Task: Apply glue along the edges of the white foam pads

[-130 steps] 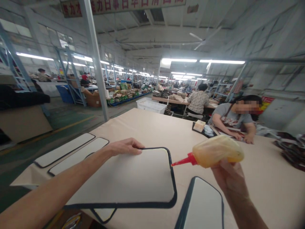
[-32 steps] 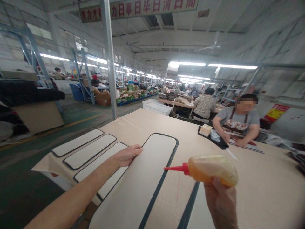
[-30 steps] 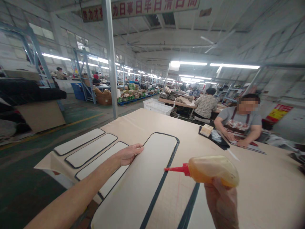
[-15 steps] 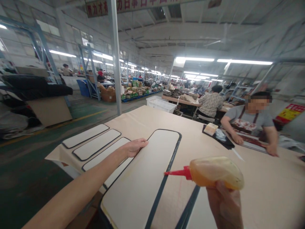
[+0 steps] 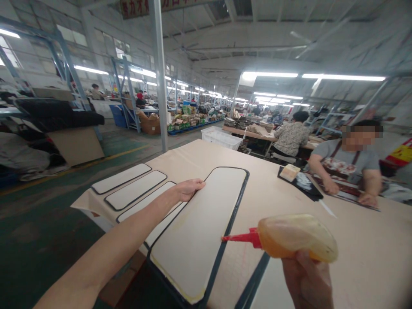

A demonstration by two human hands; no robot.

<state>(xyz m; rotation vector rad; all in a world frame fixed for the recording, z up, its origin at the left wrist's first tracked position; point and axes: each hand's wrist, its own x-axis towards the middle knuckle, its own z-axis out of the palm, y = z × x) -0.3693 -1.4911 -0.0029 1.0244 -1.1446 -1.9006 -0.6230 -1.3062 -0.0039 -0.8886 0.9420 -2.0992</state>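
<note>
My right hand grips a squeeze bottle of amber liquid from below. Its red nozzle points left, and the tip touches the dark border on the right side of a long cream panel with rounded corners. A wet-looking, shiny line runs along that border above the tip, and yellowish smears mark the near and left edges. With fingers and thumb closed, my left hand pinches the panel's left edge. Several similar dark-edged panels lie in a row under and beyond my left forearm. Another panel lies partly behind my right hand.
The table has a pale cover. Across it at right, a person works on a flat piece. Near them lies a black tray with a yellowish block. A white bin and a metal post stand beyond.
The nozzle tip has moved down along the panel's right border toward me. The panel's near end now shows more fully as the view has shifted slightly. My left hand keeps its grip.
</note>
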